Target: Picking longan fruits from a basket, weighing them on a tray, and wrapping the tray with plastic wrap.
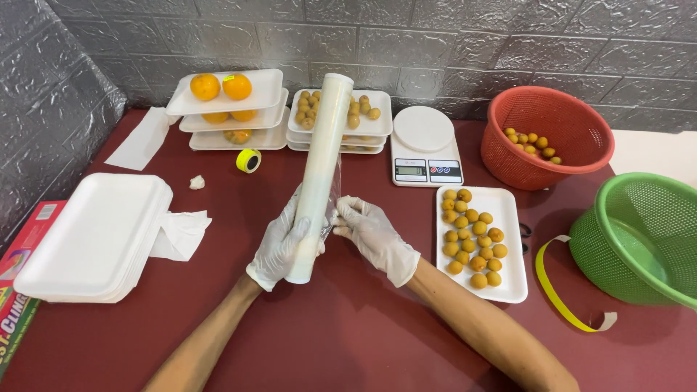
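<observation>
The left hand [279,243], gloved, is wrapped around the lower part of a roll of cling film [319,174], holding it tilted with its far end pointing toward the wall and its near end just above the dark red table [348,341]. The right hand [374,236], also gloved, has its fingertips pinched together at the roll's side, where a thin clear flap of film lifts off the roll. Both hands are closed: the left clamped on the roll, the right nipping the loose film edge.

To do this well, I judge the left hand should keep the roll steady and let it turn only as the film comes away, while the right takes the edge across a wider span than a single corner. Film gripped at one point tends to tear into a strip or bunch on itself. A slow, even pull straight away from the roll should keep the sheet flat.

Just right of the hands lies a white foam tray of small yellow-brown fruits [479,243], uncovered. A stack of empty foam trays [94,239] sits at the left, a digital kitchen scale [425,145] behind.
</observation>
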